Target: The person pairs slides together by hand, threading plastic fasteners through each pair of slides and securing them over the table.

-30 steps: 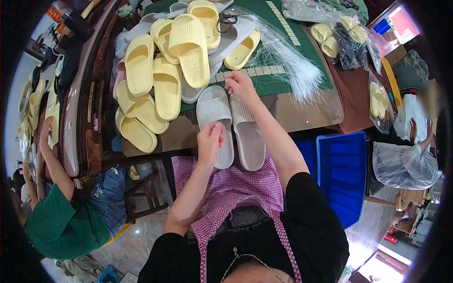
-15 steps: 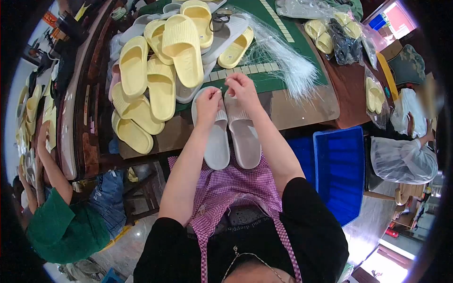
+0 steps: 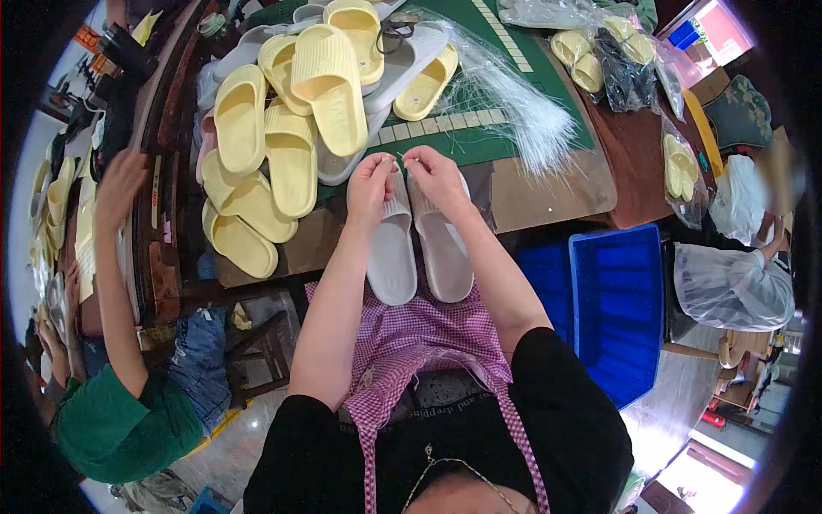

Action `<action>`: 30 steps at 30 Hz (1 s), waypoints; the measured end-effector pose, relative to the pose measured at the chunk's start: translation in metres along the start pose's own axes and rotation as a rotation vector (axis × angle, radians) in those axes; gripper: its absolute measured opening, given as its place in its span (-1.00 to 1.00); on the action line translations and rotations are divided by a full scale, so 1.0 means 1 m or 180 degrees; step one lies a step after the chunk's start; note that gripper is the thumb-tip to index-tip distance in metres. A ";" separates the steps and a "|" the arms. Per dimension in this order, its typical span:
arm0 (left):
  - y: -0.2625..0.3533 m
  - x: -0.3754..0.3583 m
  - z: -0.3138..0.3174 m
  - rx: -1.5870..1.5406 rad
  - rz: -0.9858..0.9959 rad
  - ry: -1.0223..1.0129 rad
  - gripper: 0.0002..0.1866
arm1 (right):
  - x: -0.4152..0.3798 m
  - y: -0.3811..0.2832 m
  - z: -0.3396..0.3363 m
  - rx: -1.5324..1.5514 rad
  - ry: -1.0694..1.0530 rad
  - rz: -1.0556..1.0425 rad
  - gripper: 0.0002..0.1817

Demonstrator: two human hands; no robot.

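A pair of grey slippers lies side by side at the table's front edge, toes away from me: the left slipper (image 3: 393, 261) and the right slipper (image 3: 444, 261). Over the left one's strap, my left hand (image 3: 372, 190) is closed in a pinch. My right hand (image 3: 437, 178) pinches above the other strap, its fingertips close to the left hand's. Between the fingertips shows a small pale bit of thin plastic strand, mostly hidden by the fingers. Just beyond lies a fanned bundle of clear plastic strands (image 3: 522, 111).
Yellow slippers (image 3: 328, 86) are heaped at the left over grey ones. Bagged slippers (image 3: 681, 167) sit at the right. A blue crate (image 3: 616, 317) stands right of my lap. A co-worker in green (image 3: 128, 420) works at the left, another person (image 3: 732, 287) at the right.
My right hand has come down and left, so both hands' fingertips now nearly meet over the straps. The left co-worker's arm has swung up and toward the table.
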State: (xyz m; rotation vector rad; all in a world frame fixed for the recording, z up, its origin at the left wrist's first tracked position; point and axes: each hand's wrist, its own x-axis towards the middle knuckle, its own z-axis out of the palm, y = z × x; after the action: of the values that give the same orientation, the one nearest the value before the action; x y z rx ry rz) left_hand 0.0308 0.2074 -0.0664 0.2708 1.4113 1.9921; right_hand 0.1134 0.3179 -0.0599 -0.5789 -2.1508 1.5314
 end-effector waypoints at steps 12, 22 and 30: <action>-0.001 0.004 -0.005 0.0073 -0.0159 -0.0180 -0.89 | -0.004 -0.011 -0.001 -0.0429 0.0035 -0.0186 -0.84; -0.002 0.003 -0.004 0.0147 -0.0139 -0.0139 -0.91 | -0.005 -0.011 0.000 -0.0525 0.0110 -0.0236 -0.83; -0.002 0.000 -0.002 0.0196 -0.0056 -0.0141 -0.92 | -0.005 -0.013 0.001 -0.0659 0.0100 -0.0146 -0.85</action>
State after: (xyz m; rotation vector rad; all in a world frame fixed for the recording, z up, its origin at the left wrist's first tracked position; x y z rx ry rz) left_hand 0.0308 0.2062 -0.0692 0.3272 1.4439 1.9193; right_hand 0.1158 0.3108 -0.0484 -0.6120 -2.2981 1.2761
